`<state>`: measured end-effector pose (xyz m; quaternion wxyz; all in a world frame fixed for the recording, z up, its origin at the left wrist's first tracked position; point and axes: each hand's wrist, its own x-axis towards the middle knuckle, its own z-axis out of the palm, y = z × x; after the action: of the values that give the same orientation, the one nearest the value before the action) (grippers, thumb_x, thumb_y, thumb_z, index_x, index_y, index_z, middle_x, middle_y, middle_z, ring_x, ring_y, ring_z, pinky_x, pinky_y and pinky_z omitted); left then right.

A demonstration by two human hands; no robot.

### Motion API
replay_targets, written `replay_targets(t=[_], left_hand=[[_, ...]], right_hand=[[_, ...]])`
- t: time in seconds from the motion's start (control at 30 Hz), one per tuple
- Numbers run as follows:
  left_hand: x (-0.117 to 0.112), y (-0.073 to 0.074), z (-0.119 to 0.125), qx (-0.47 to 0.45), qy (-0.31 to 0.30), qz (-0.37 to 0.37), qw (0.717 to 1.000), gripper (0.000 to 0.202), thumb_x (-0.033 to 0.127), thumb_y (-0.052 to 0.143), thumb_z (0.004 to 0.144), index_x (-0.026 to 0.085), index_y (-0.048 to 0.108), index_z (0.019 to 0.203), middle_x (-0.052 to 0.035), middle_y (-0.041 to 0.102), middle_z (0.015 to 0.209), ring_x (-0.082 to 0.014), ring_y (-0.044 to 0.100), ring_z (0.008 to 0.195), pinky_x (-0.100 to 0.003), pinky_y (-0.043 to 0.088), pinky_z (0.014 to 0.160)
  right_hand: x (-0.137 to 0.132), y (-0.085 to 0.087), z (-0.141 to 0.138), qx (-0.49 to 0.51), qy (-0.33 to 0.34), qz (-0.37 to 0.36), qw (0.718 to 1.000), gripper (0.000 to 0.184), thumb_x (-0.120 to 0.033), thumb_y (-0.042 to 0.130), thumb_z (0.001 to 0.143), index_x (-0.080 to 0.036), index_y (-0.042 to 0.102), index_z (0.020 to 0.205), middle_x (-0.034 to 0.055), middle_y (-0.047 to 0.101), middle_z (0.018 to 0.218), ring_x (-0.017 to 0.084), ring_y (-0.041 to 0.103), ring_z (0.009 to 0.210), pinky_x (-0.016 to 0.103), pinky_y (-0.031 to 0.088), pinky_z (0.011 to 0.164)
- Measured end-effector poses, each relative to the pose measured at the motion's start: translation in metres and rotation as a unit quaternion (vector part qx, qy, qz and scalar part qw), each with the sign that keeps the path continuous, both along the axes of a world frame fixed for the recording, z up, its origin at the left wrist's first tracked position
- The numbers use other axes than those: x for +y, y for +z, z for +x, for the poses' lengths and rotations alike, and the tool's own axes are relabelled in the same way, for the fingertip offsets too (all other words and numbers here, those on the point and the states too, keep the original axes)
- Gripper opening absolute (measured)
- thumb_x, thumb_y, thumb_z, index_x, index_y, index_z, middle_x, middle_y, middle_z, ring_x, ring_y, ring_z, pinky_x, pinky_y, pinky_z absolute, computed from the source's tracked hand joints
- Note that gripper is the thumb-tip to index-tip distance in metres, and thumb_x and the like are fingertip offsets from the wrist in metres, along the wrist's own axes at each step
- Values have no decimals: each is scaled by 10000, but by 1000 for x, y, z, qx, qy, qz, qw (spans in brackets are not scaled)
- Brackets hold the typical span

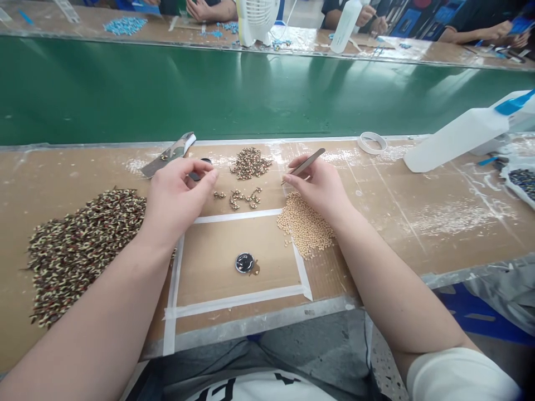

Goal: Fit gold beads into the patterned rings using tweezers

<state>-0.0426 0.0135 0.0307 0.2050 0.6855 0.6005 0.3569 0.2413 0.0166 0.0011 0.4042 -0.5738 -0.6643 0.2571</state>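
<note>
Right hand [324,186] clamping tweezers [311,159] between thumb and fingers beside the tan bead heap [307,231], while the left hand [178,192] is hovering near the dark-and-cream pieces [244,199], thumb and forefinger lying close together, whether pinching anything I am not managing to tell.
</note>
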Motion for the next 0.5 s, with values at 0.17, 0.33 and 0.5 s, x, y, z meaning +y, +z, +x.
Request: replay_targets(t=[0.17, 0.33, 0.5], left_hand=[[-11, -1, 12, -49, -2, 21, 999, 208, 407, 643, 908, 215, 718, 940, -5, 643, 774, -122, 477, 612, -263, 370, 570], [-23, -4, 25, -16, -54, 28, 998, 163, 360, 630, 918, 223, 716, 891, -16, 679, 851, -130, 506, 652, -269, 408, 625], [-24, -7, 29, 10, -84, 21, 996, 170, 357, 631, 915, 217, 722, 883, -27, 685, 851, -152, 527, 689, -282, 431, 653]], right_hand=[[1, 5, 7, -13, -21, -23, 999, 226, -236, 737, 856, -218, 598, 1033, 9, 716, 829, 180, 679, 743, 353, 511, 716], [-1, 9, 12, -54, -6, -67, 996, 227, -233, 733, 844, -227, 581, 1012, 6, 707, 791, 196, 687, 735, 355, 503, 691], [-3, 11, 11, -71, 29, -79, 994, 209, -242, 737, 849, -227, 596, 1003, 16, 722, 821, 206, 696, 767, 364, 516, 716]])
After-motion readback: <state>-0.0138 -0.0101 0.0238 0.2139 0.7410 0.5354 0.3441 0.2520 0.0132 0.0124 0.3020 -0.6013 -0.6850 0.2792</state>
